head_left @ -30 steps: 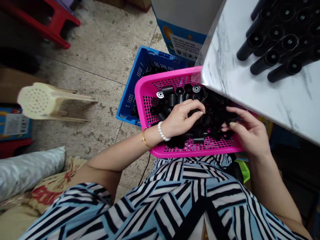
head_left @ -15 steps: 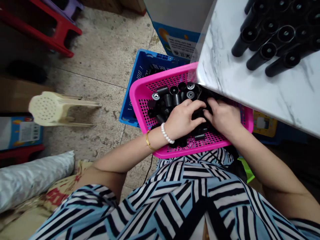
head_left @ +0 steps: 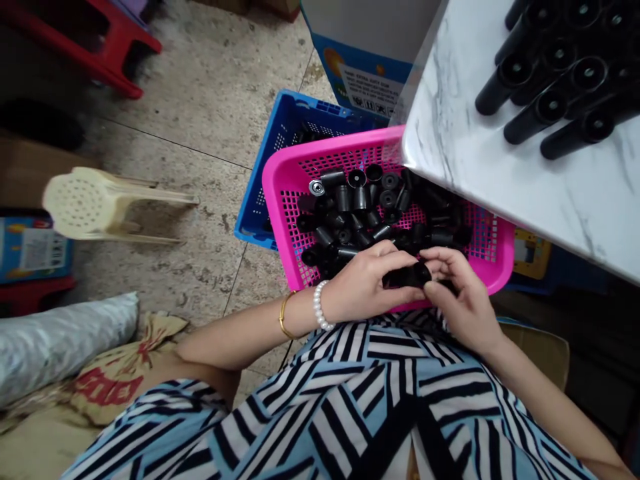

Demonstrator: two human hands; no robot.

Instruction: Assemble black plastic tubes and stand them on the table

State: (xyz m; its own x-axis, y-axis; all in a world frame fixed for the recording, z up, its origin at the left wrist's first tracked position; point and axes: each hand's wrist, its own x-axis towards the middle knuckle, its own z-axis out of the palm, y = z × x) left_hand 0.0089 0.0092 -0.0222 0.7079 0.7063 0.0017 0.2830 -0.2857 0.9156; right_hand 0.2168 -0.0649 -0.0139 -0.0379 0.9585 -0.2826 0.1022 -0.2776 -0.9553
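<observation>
Over the near edge of the pink basket (head_left: 277, 200), my left hand (head_left: 367, 283) is closed around a black plastic tube (head_left: 407, 276). The tube lies roughly sideways, its open end turned to the right. My right hand (head_left: 463, 300) is beside that end, with thumb and fingers bent together at it. Something dark shows between those fingers, too hidden to name. Many loose black cylindrical parts (head_left: 361, 197) lie jumbled in the basket beyond my hands, a few with metal ring-shaped ends.
A marble-patterned table (head_left: 450, 150) overhangs the basket's right side. Several black tubes (head_left: 535, 117) stand on it. A blue crate (head_left: 255, 200) sits partly under the basket. A printed carton (head_left: 370, 40) is behind, a cream stool (head_left: 95, 203) to the left.
Both hands have moved from among the parts back toward my body. A black tube now shows in my left hand, with the right fingers at its end. The view has shifted slightly.
</observation>
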